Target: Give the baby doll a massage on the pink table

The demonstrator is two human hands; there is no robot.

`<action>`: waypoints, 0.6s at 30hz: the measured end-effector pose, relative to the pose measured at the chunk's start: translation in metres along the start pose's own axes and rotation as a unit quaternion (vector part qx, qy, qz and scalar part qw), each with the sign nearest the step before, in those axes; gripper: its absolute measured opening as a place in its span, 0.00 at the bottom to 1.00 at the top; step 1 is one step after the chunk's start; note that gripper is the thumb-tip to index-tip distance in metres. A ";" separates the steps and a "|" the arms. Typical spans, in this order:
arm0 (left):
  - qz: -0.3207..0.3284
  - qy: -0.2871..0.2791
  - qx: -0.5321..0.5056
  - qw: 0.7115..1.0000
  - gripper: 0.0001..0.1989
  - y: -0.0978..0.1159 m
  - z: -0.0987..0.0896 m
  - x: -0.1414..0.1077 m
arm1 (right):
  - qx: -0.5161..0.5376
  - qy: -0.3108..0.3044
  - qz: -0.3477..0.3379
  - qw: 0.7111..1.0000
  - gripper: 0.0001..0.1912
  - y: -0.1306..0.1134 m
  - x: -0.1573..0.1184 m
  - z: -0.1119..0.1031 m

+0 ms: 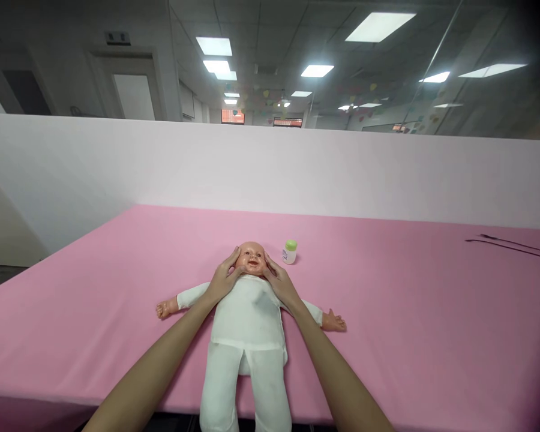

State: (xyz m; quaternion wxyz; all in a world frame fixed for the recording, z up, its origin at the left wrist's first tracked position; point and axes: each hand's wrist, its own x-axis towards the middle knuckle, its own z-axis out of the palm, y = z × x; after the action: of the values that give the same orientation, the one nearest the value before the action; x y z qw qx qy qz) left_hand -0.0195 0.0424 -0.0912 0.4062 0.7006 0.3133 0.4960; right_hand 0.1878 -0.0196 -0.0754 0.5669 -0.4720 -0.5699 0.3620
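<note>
Pink cloth covers the table (409,336) I'm looking down on, w/ a pale partition wall (297,168) running behind it and an office ceiling w/ lit panels (378,25) above. Two thin dark cables (513,246) lie at the 2 o'clock edge of the cloth.

I see the doll (247,324) flat on its back mid-table, in a white suit, arms spread, legs pointing to 6 o'clock past the near edge. Its head (251,258) sits at 12 o'clock from the torso. My left hand (222,279) cups the head's 9 o'clock side, fingers open and laid along the cheek; my right hand (279,282) does likewise at 3 o'clock. Neither is clenched: both rest flat against the face, head between them.

A small white bottle w/ green cap (290,252) stands upright just beside the head at 2 o'clock, not touched by either hand.
</note>
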 end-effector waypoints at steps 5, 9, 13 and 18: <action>-0.005 -0.002 0.110 0.994 0.34 0.011 -0.002 -0.012 | -0.084 0.036 0.003 0.996 0.35 -0.012 -0.010 0.008; -0.067 0.002 0.245 0.967 0.35 0.011 -0.023 -0.048 | -0.282 0.007 0.039 0.959 0.27 -0.023 -0.040 0.005; -0.075 0.000 0.414 0.907 0.34 0.010 -0.062 -0.090 | -0.481 -0.067 0.027 0.874 0.27 -0.022 -0.070 -0.030; -0.096 0.029 0.545 0.833 0.38 0.029 -0.075 -0.104 | -0.587 -0.045 0.057 0.806 0.36 -0.019 -0.084 -0.062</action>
State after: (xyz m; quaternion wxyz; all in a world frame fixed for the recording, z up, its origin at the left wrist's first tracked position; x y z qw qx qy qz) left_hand -0.1221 -0.0395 -0.0980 -0.0049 0.7605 0.6097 0.2235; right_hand 0.2389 -0.1126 -0.0774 0.1336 -0.7298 -0.6704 0.0106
